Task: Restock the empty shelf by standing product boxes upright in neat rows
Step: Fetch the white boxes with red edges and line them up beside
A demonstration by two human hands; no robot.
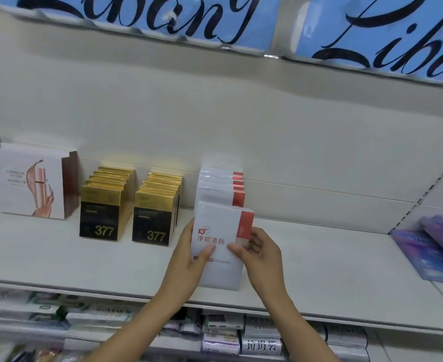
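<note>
While both hands close on it from either side, a white box with a red stripe (219,246) stands upright on the near part of the pale shelf (58,257), at the front of its row. The left hand (189,259) wraps the box's left edge, its thumb laid across the printed front just below the red lettering and its fingers hidden behind. The right hand (260,253) pinches the right edge, with the thumb on the front face near the lower middle and the curled fingers against the red side. Directly behind the held box, farther back, a row of matching white and red boxes (221,188) stands upright, close together, reaching toward the shelf's back wall. To the left of them stand two rows of gold and black boxes marked 377 (126,205), side by side with a small gap between. Farther left, a larger white carton with a brown side (32,182) stands upright. At the far right, purple flat packs (431,254) lie tilted on the neighbouring section. Below the shelf's front lip, a lower shelf holds rolled packs (259,340) in blur.
</note>
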